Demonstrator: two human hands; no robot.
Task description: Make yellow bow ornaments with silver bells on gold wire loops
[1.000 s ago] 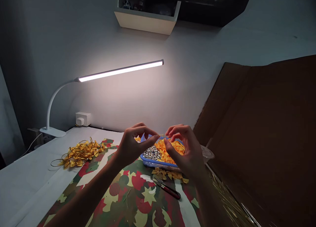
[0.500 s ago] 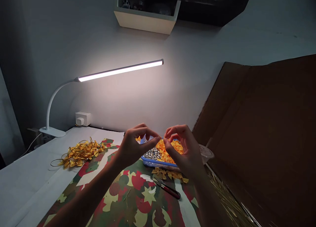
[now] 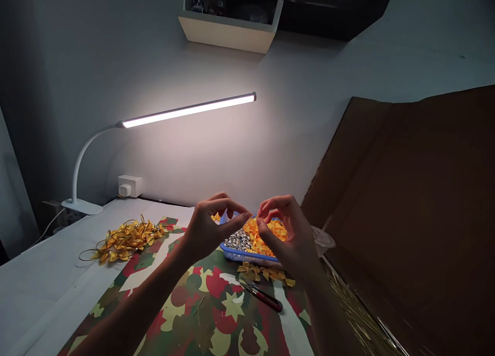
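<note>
Left hand, right hand close together, fingertips pinched; can't tell if anything held. Dark-handled tool, then loose bows on table. Leftward: looped-bow pile, seemingly done. Blue basket: silver beads, orange bows, apparently plenty remaining.

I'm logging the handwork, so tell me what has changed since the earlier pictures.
Since the first picture, the right hand has shifted slightly toward the left hand, and its pinch has narrowed. Anything pinched is too small to make out, so no grasp or release can be told. The basket, bow pile and lamp stayed put.
</note>
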